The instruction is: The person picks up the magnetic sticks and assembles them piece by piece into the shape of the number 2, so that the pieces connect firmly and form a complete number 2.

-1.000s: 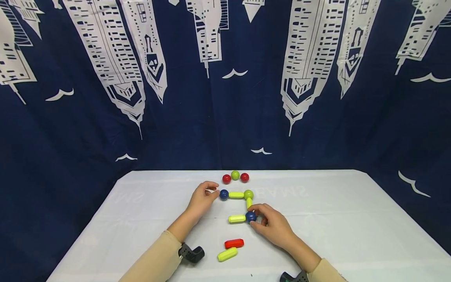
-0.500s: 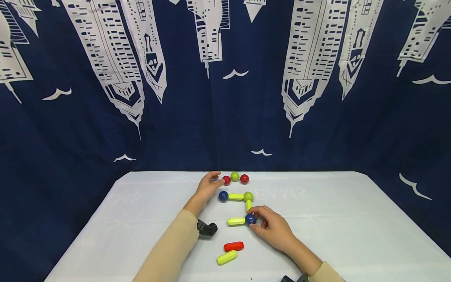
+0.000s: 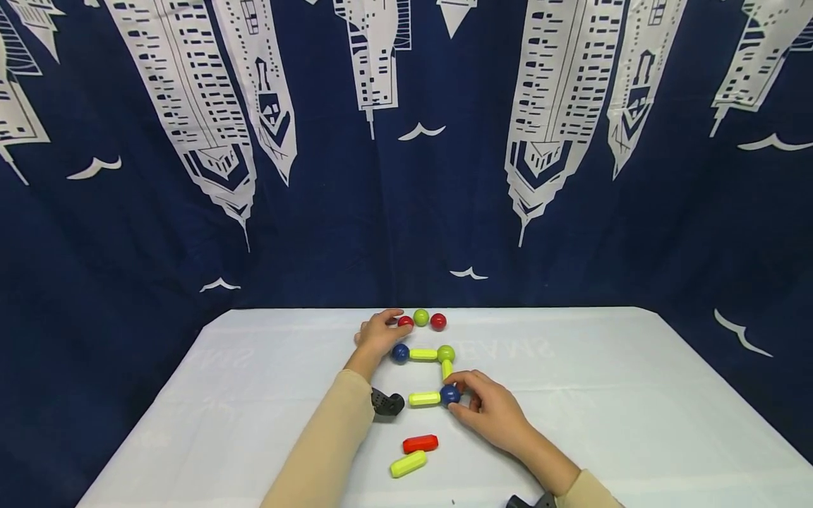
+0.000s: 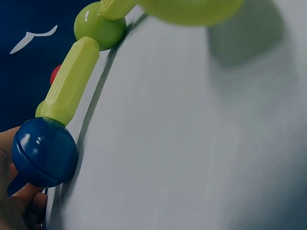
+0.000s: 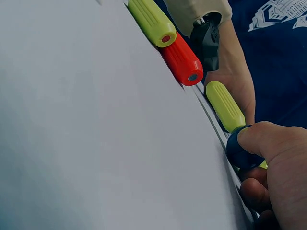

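On the white table stands a joined chain of magnetic balls and rods. A blue ball point(image 3: 401, 353), a yellow-green rod point(image 3: 423, 355) and a green ball point(image 3: 446, 353) form its back row. Another rod point(image 3: 447, 370) runs from the green ball toward the front blue ball point(image 3: 449, 394), from which a yellow-green rod point(image 3: 424, 399) points left. My right hand point(image 3: 495, 409) pinches that front blue ball between thumb and fingers. Behind the chain, my left hand point(image 3: 379, 335) grips a loose red ball point(image 3: 405, 321), its lower part hidden by the thumb.
A green ball point(image 3: 421, 317) and a second red ball point(image 3: 438, 322) lie near the table's back edge. Toward the front, a red rod point(image 3: 420, 444) and a yellow-green rod point(image 3: 408, 464) lie close together. A navy printed cloth point(image 3: 381, 233) hangs behind the table point(image 3: 603, 395).
My left hand has moved from beside the back blue ball, away and to the right, to the left red ball, and its fingers have closed round it. My right hand stays put.
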### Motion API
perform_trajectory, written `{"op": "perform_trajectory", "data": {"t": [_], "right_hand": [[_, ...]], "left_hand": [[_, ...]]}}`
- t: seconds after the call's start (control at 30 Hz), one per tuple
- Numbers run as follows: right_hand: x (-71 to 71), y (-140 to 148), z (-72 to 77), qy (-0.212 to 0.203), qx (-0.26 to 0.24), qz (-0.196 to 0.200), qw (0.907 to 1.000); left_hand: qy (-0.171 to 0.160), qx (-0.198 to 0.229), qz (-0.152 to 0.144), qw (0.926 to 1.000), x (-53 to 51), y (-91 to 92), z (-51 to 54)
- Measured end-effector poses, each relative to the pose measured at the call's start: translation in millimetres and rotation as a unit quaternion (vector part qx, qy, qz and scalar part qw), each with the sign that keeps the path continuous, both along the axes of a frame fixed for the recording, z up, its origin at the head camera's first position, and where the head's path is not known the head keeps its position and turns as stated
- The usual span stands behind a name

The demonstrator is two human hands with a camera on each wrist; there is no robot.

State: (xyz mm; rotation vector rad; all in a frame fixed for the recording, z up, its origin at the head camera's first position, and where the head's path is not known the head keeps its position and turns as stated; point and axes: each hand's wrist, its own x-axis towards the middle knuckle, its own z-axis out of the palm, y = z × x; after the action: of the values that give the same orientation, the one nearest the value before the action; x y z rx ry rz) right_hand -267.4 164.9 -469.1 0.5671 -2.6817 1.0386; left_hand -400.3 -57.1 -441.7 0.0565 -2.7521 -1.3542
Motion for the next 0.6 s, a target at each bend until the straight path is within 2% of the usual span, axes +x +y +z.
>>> {"op": "perform_trajectory", "data": {"t": [0.23,0.6], "right_hand": [[0.4,-1.2,1.2,0.000,0.002,0.000,1.0000],[0.4,-1.1,-0.2,-0.010,0.007,0.001,0.9999]], "left_hand": [[0.019,-0.015,0.006,0.9997,1.6,0.2,0.9],[0.021,0.002,0.011,0.9997,4.4,-2.4,1.0]]}}
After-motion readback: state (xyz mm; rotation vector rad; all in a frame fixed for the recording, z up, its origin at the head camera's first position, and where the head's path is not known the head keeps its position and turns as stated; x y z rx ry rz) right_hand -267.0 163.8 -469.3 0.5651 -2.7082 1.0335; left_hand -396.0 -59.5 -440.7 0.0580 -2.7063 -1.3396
